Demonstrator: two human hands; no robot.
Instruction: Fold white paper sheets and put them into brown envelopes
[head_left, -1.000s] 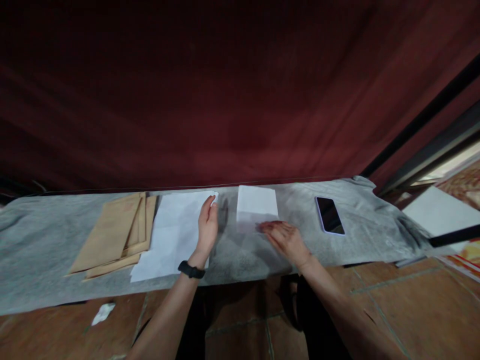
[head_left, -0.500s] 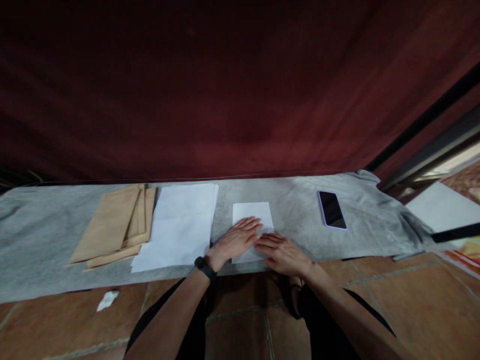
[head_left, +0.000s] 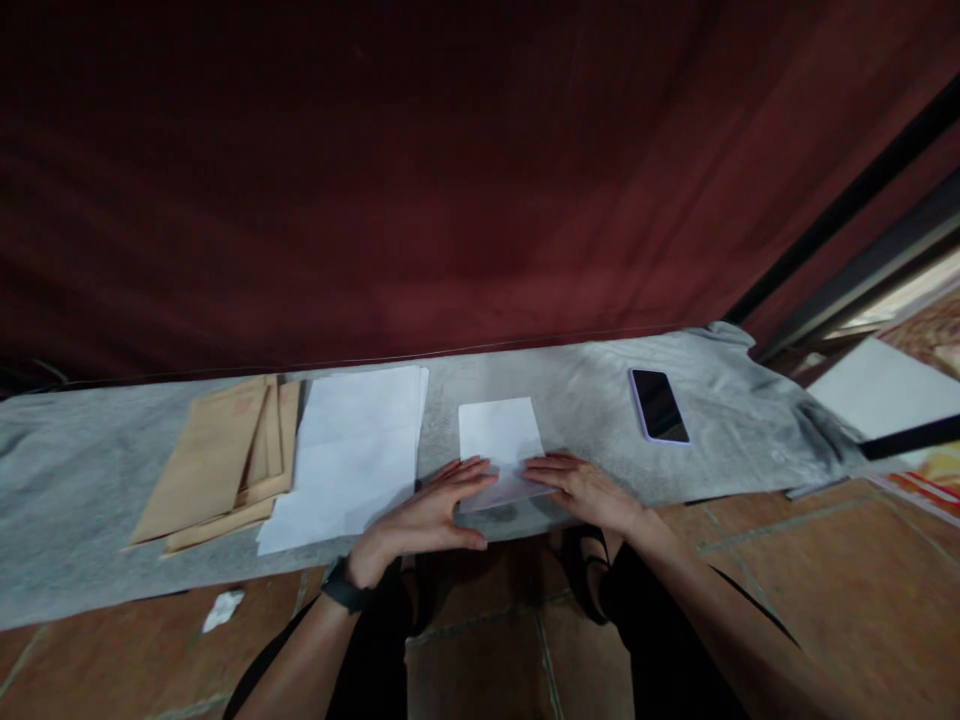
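A small folded white sheet (head_left: 501, 437) lies on the grey cloth (head_left: 90, 470) in front of me. My left hand (head_left: 424, 518) rests at its near left corner, fingers stretched out and touching the lifted near edge. My right hand (head_left: 589, 489) lies at the near right corner, fingers flat and pointing left onto the same edge. A black band sits on my left wrist (head_left: 343, 587). Neither hand grips the sheet; both press or lift its near edge.
A stack of white paper (head_left: 352, 455) lies left of the folded sheet, and brown envelopes (head_left: 217, 462) lie further left. A phone (head_left: 658, 404) rests on the cloth to the right. A paper scrap (head_left: 223, 609) lies on the tiled floor. A dark red curtain hangs behind.
My left hand left the white stack, crossed to the folded sheet, then both hands slid back to its near edge. The sheet shifted nearer to me.
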